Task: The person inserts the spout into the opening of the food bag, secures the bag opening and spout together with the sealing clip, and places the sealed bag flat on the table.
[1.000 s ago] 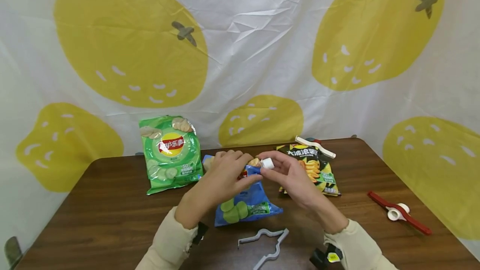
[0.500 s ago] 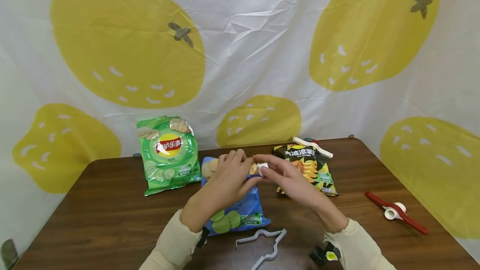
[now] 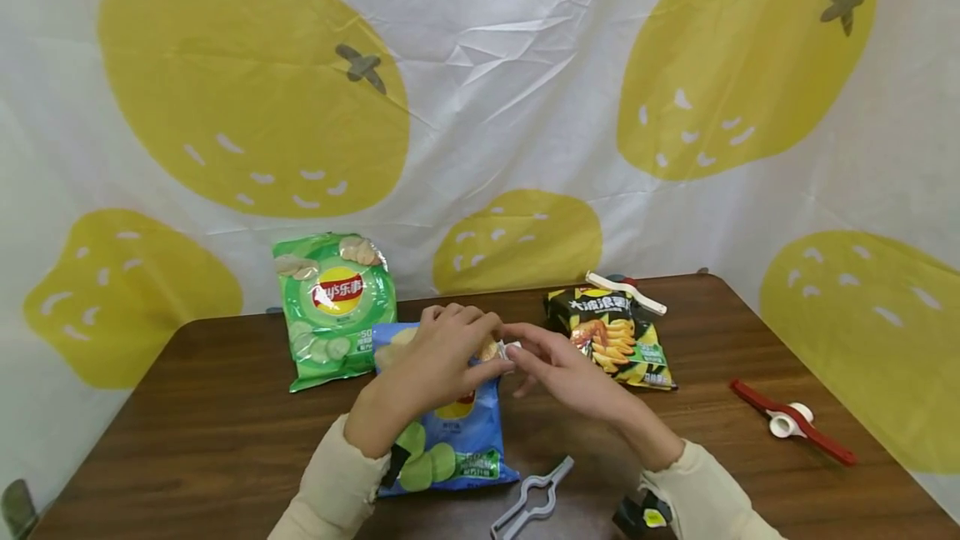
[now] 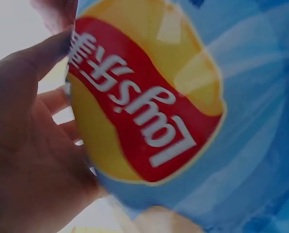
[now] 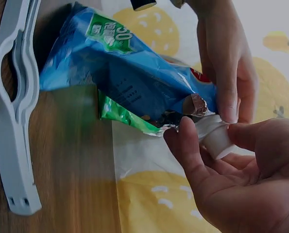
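Observation:
A blue Lay's chip bag (image 3: 480,419) stands tilted at the middle of the table. My left hand (image 3: 438,361) grips its top from above, and the logo fills much of the left wrist view. My right hand (image 3: 573,373) pinches a small white spout piece (image 5: 218,140) between thumb and fingers, at the bag's top corner. In the right wrist view, silvery foil shows beside the spout. My left fingertips reach close to this piece too. In front of the bag lies a grey bag clip (image 5: 23,170), its two arms near each other.
A green Lay's bag (image 3: 341,344) leans against the lemon-print cloth (image 3: 510,148) at back left. At back right lies a black and yellow chip bag (image 3: 615,344), with a white clip (image 3: 626,292) on it. A red and white clip (image 3: 828,442) rests at the right.
The blue bag has shifted left and toward the front edge, with both hands on its top. The grey clip's arms have come closer together. Other bags stay put.

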`<action>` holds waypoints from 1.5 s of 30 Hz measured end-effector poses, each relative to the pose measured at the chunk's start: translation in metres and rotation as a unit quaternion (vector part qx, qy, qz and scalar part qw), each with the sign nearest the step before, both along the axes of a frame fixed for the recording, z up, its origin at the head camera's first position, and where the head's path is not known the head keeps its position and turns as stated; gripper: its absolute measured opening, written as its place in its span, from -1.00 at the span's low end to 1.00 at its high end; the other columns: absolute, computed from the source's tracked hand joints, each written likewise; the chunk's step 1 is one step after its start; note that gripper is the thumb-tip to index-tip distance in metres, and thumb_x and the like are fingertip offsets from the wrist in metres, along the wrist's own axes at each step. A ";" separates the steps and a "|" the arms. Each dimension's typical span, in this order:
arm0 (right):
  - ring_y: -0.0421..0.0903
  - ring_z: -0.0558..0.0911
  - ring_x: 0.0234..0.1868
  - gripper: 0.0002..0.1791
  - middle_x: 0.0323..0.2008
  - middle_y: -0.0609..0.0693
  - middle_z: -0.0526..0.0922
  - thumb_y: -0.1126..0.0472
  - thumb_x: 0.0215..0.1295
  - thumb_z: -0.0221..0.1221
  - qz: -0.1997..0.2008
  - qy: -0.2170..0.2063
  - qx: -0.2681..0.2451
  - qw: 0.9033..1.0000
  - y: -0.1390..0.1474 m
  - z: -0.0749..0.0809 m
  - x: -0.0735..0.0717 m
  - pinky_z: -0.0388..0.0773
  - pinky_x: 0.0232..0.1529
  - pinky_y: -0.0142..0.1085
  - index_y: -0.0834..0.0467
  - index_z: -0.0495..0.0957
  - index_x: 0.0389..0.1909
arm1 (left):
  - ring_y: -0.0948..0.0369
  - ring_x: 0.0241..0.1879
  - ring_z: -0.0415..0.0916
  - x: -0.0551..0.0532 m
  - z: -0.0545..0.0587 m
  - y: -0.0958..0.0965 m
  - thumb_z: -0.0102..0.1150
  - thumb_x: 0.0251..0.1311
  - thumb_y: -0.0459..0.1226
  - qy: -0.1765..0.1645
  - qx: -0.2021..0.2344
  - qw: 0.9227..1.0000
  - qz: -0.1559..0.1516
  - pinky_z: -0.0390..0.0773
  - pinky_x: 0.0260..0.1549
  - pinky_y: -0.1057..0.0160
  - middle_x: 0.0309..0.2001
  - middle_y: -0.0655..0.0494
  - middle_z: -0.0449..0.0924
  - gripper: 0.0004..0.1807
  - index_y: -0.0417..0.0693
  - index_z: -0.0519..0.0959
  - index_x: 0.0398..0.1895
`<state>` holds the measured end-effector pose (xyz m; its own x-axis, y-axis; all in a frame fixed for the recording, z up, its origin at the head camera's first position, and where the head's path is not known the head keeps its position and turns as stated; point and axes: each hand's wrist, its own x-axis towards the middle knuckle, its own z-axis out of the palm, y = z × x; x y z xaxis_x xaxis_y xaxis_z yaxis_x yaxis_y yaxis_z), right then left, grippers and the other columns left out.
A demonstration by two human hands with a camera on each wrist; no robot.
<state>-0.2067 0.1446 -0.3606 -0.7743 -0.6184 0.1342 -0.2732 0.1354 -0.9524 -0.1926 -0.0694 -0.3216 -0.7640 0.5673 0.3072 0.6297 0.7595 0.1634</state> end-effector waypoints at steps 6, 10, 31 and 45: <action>0.38 0.67 -0.15 -0.50 0.21 0.30 0.49 0.09 0.60 -0.09 0.008 -0.044 -0.018 0.999 -0.004 -0.002 0.002 0.56 -0.05 0.21 0.29 0.28 0.40 | 0.04 0.01 0.51 -0.003 0.010 -0.016 0.04 0.39 0.15 -0.039 0.010 0.997 0.068 0.38 0.01 -0.09 -0.05 0.06 0.60 -0.49 -0.04 0.52 0.11; 0.29 0.68 -0.07 -0.48 0.24 0.35 0.44 0.09 0.61 -0.10 0.014 -0.065 -0.037 0.997 -0.008 -0.005 0.003 0.54 0.01 0.21 0.36 0.26 0.39 | 0.20 -0.41 0.46 -0.007 0.011 -0.022 0.12 0.42 -0.15 -0.021 0.043 0.998 0.037 0.45 -0.29 0.16 -0.47 0.20 0.49 -0.81 -0.05 0.55 -0.30; 0.04 0.68 -0.52 -0.53 0.16 0.18 0.54 0.01 0.59 -0.08 -0.091 -0.005 -0.041 0.995 -0.004 0.008 0.007 0.63 -0.34 -0.20 0.21 0.46 0.29 | 0.15 -0.39 0.51 -0.005 0.001 0.005 0.18 0.37 -0.29 0.224 0.070 0.972 -0.007 0.28 -0.45 0.24 -0.47 0.14 0.52 -0.86 -0.08 0.53 -0.39; 0.13 0.67 -0.55 -0.53 0.05 0.22 0.57 0.05 0.62 -0.15 -0.092 0.050 -0.037 0.994 -0.006 0.012 0.011 0.66 -0.33 -0.11 0.23 0.45 0.32 | 0.13 -0.37 0.53 -0.003 0.000 0.011 0.22 0.34 -0.28 0.278 0.024 0.960 0.014 0.36 -0.43 0.23 -0.41 0.06 0.59 -0.86 -0.13 0.54 -0.37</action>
<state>-0.1953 0.1387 -0.3487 -0.8541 -0.4529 0.2556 -0.3434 0.1221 -0.9312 -0.1951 -0.0582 -0.3218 -0.4880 0.5242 0.6979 0.6098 0.7768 -0.1572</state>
